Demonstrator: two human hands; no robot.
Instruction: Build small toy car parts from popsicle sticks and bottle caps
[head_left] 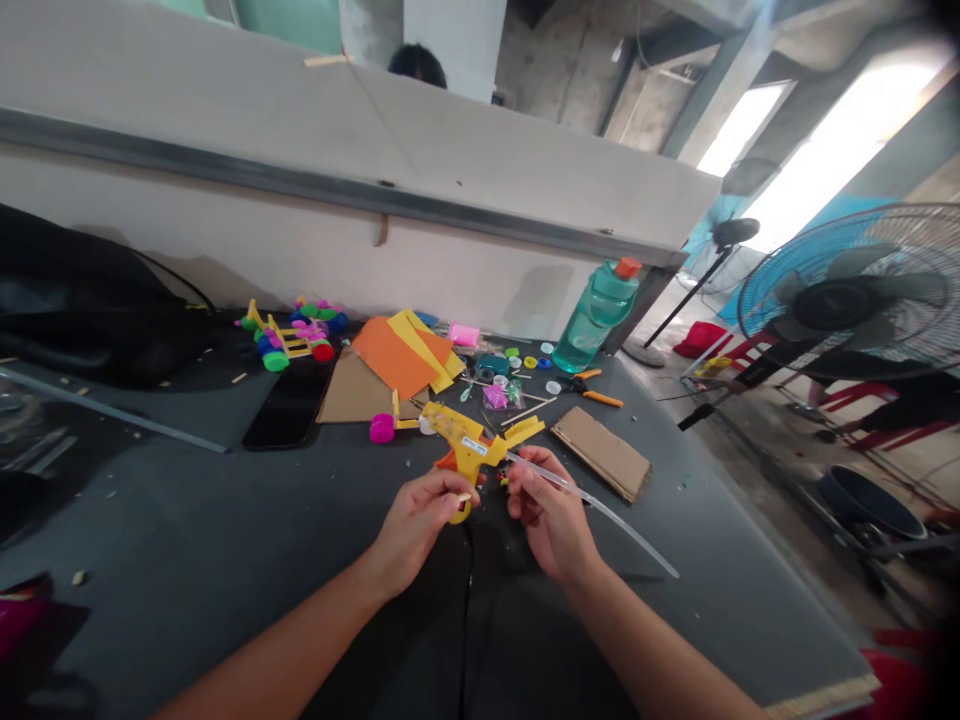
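Note:
My left hand [420, 520] is closed around the handle of a yellow glue gun [469, 447], whose nozzle points left over the dark table [187, 560]. My right hand [544, 505] sits just right of the gun with its fingers curled on something small I cannot make out, beside the clear glue stick [600, 510] that runs out of the gun's back toward the right. A yellow stick piece with a pink bottle cap [382, 428] lies just ahead of the nozzle.
Orange and yellow paper sheets [405, 355], brown cardboard pieces [604, 453], several loose bottle caps [525, 362], a small cap-wheeled stick model [292, 335], a black phone [289, 405] and a green water bottle [600, 312] lie beyond. A fan [855, 300] stands right. A black bag [82, 300] rests at left.

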